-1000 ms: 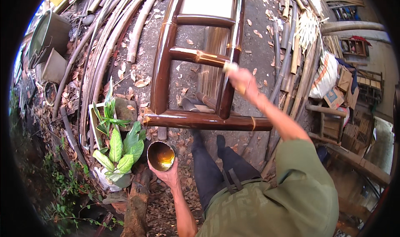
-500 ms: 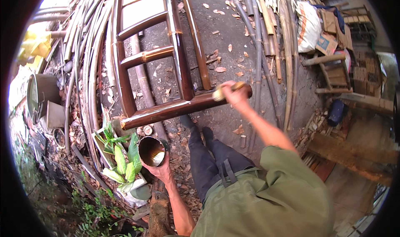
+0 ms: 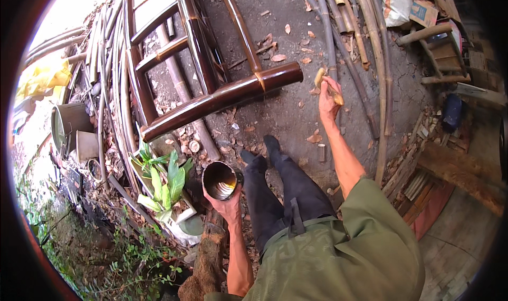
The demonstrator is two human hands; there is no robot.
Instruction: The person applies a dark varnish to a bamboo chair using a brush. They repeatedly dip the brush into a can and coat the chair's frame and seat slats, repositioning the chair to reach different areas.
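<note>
My left hand (image 3: 226, 204) is wrapped round a dark cylindrical can (image 3: 218, 175), which has some glossy amber liquid in its bottom. In my right hand (image 3: 329, 101) is a paintbrush (image 3: 319, 78) with pale bristles and a light wooden handle. The brush is in the air, just right of the end of a thick, shiny brown bamboo pole (image 3: 233, 96) and apart from it. That pole is the nearest crosspiece of a glossy dark bamboo frame (image 3: 191, 42) with rungs, lying ahead of me to the left.
A potted leafy plant (image 3: 164, 182) stands left of the can. Long bamboo poles (image 3: 378, 63) lie on the right, more on the far left. A bucket (image 3: 67, 124) stands at left, a wooden stool (image 3: 442, 52) at right. Dry leaves dot the dirt ground.
My right hand has lifted the paintbrush off the pole's right end and moved rightward and up. The can in my left hand has shifted right. The whole view has shifted too.
</note>
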